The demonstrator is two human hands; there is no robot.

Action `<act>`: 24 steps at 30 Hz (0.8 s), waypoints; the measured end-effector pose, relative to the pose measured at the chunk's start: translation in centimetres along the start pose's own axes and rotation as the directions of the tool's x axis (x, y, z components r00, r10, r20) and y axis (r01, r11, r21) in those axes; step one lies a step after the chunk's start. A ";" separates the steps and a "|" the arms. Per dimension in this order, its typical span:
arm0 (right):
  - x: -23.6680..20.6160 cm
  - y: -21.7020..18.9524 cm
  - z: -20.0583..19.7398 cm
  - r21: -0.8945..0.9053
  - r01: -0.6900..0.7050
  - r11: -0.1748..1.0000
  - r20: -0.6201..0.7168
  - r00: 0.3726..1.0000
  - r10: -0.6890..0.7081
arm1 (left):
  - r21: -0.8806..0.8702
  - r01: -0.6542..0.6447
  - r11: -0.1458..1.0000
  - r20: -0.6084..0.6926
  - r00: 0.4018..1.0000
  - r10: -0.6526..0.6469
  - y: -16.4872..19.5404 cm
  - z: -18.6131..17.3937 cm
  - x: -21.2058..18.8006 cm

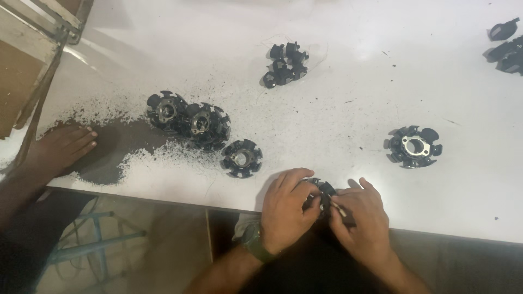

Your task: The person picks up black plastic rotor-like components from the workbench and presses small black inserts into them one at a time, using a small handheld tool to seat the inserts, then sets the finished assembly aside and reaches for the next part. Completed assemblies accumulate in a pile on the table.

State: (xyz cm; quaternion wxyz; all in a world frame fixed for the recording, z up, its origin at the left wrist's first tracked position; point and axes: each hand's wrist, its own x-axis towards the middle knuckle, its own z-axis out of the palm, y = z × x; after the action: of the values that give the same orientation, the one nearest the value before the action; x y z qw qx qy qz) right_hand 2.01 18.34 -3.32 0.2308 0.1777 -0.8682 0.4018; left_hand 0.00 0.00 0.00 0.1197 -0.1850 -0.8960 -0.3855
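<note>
My left hand [287,206] and my right hand [364,216] meet at the near edge of the white table [354,81], both gripping one black toothed round part [322,191] between them. My fingers hide most of it. My right hand also seems to pinch a thin pale piece against the part. A dark watch sits on my left wrist.
Three black toothed round parts [201,125] lie to the left in dark powder [117,147]. Another with a silver centre [414,146] lies to the right. Small black pieces [286,65] sit farther back and at the top right [506,46]. Another person's hand [62,146] rests at the left edge.
</note>
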 end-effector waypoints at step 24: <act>1.1 0.0 -0.7 -0.035 -0.022 0.999 0.052 0.998 0.024 | -0.008 -0.045 0.999 -0.061 0.997 0.044 -0.6 1.6 0.5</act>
State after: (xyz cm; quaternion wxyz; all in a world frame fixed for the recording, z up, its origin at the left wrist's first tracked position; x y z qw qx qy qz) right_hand 1.33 18.74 -2.32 0.2061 0.1741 -0.8828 0.3845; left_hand -0.77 0.93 -1.27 0.1546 -0.1937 -0.8858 -0.3923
